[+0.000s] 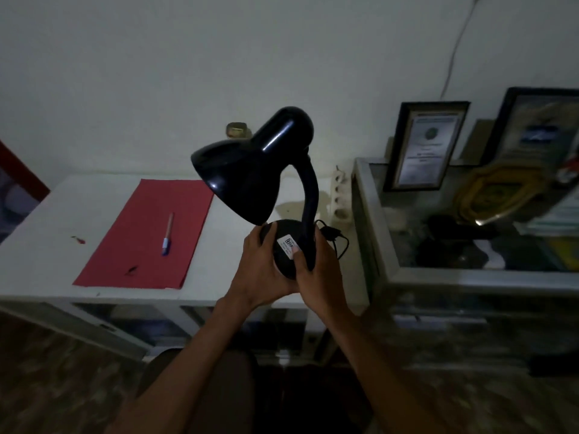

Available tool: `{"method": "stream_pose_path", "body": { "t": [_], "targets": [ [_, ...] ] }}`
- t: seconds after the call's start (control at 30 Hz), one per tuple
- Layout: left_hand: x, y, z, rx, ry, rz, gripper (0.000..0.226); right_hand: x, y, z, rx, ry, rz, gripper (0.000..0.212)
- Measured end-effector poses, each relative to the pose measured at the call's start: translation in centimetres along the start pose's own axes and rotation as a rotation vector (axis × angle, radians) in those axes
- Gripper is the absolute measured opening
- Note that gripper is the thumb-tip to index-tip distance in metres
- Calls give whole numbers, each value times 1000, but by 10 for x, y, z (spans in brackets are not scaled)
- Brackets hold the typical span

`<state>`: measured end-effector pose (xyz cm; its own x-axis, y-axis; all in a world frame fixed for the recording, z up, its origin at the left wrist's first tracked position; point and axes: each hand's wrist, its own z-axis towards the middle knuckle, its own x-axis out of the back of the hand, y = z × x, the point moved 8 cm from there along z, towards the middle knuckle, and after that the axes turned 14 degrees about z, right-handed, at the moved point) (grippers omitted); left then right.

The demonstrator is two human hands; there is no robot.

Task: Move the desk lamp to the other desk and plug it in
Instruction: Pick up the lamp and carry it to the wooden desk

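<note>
Centrally in the frame, a glossy black desk lamp with a bell shade and curved neck [266, 170] is held up in the air above the near edge of the white surface [47, 245]. Left hand [263, 270] cups the round base from the left, grip closed on it; right hand [319, 277] wraps the base and lower neck from the right, grip also closed, thumb beside a white label. Thin black cord [336, 242] loops just right of the base. Left of centre, a red paper sheet [141, 239] lies flat with a blue-capped pen [167, 234] on it. White power strip [340, 202] sits at the surface's right end. Right of frame, a glass-topped cabinet [438, 274] carries a black-framed certificate [423, 145], upright.
</note>
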<state>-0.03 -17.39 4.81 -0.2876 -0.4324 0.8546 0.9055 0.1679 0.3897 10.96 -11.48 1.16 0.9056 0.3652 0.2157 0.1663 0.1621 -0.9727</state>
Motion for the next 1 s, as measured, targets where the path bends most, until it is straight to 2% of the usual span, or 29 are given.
{"method": "stream_pose_path", "body": {
  "t": [0.07,0.17,0.3,0.4,0.47,0.57,0.67,0.77,0.83,1.0],
  "targets": [
    [3,16,-20,-36,-17,-8,110,14,-1,-27,2,54,-3,61],
    [7,47,-47,-160,3,-75,107,39,3,-64,-31,125,-18,58],
    [-18,80,-80,-174,-166,-79,110,80,11,-113,-74,264,-17,53],
    [-33,116,-106,-302,-199,-54,119,115,22,-155,-105,399,-23,49],
    [-42,132,-117,-323,-216,-82,117,132,27,-175,-124,451,-14,49],
    [-68,174,-138,-337,-361,-67,123,172,35,-217,-137,568,9,50],
    [-79,232,-169,-406,-412,-56,115,221,38,-263,-133,679,9,45],
    [-71,301,-203,-573,-325,-186,91,276,37,-316,-133,799,-10,43],
    [-74,348,-228,-642,-360,-182,105,314,32,-355,-120,885,-48,45],
    [-93,453,-298,-742,-520,-254,110,398,23,-456,-148,1002,-84,45]
  ]
}}
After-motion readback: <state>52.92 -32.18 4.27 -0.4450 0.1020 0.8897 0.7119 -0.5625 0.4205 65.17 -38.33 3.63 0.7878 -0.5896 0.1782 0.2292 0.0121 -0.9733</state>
